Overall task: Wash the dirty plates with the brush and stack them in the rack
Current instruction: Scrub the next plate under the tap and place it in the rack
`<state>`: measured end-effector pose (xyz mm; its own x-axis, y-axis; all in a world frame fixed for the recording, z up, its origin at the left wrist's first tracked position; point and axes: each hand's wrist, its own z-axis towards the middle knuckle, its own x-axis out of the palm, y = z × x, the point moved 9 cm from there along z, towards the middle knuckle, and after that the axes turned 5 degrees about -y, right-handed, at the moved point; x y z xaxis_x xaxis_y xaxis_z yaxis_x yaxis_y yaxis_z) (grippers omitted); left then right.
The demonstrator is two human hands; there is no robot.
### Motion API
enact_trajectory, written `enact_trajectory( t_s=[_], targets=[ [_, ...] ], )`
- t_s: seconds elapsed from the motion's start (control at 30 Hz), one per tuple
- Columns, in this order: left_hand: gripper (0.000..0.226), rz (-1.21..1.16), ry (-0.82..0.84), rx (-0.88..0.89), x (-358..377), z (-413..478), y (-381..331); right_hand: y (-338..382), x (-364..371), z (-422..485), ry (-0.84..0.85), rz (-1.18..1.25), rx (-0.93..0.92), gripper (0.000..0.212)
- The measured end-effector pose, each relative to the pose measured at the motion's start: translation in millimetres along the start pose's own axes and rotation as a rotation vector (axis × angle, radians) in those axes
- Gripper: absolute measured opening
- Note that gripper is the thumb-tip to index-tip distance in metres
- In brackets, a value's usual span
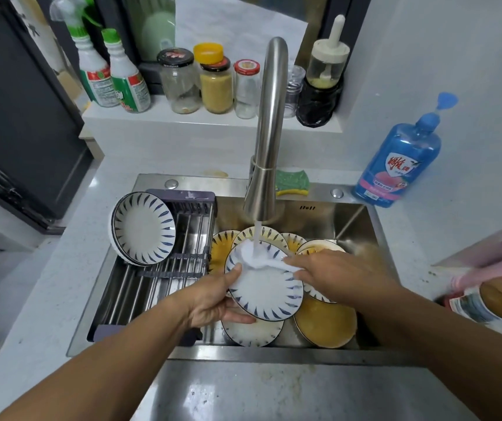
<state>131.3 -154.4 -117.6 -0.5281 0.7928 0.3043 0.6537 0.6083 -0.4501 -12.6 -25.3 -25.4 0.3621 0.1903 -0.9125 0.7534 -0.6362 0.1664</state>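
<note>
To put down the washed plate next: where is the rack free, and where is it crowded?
Free: the rack bars in front of the clean plates leaning at its back. Crowded: the sink basin right of it, full of dirty plates.

Reaching forward, the left hand (213,302) grips a plate (266,294), thumb over its rim, fingers curled beneath; the right hand (337,270), palm down, holds a white brush (259,258).
</note>
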Motion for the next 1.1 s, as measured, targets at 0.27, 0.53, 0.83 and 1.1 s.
enact_trajectory(
  t_s=[0.27, 0.53, 0.83, 1.1],
  targets=[
    [0.061, -0.085, -0.039, 0.082, -18.4, -2.7, -8.7, 28.5, 8.6, -29.9, 0.091, 0.096, -0.122, 0.043],
    [0.051, 0.051, -0.016, 0.075, -8.5, -14.2, -5.7, -28.1, 10.6, -39.4, 0.033, -0.099, 0.059, 0.041],
    [0.060, 0.073, -0.072, 0.104, -8.5, -9.8, -12.5, 17.1, 10.3, -38.2, 0.103, 0.078, -0.115, 0.044],
    [0.057, 0.120, -0.109, 0.123, -18.7, -11.2, -23.1, -44.1, 3.8, -41.6, -0.112, 0.109, 0.122, 0.038]
  ],
)
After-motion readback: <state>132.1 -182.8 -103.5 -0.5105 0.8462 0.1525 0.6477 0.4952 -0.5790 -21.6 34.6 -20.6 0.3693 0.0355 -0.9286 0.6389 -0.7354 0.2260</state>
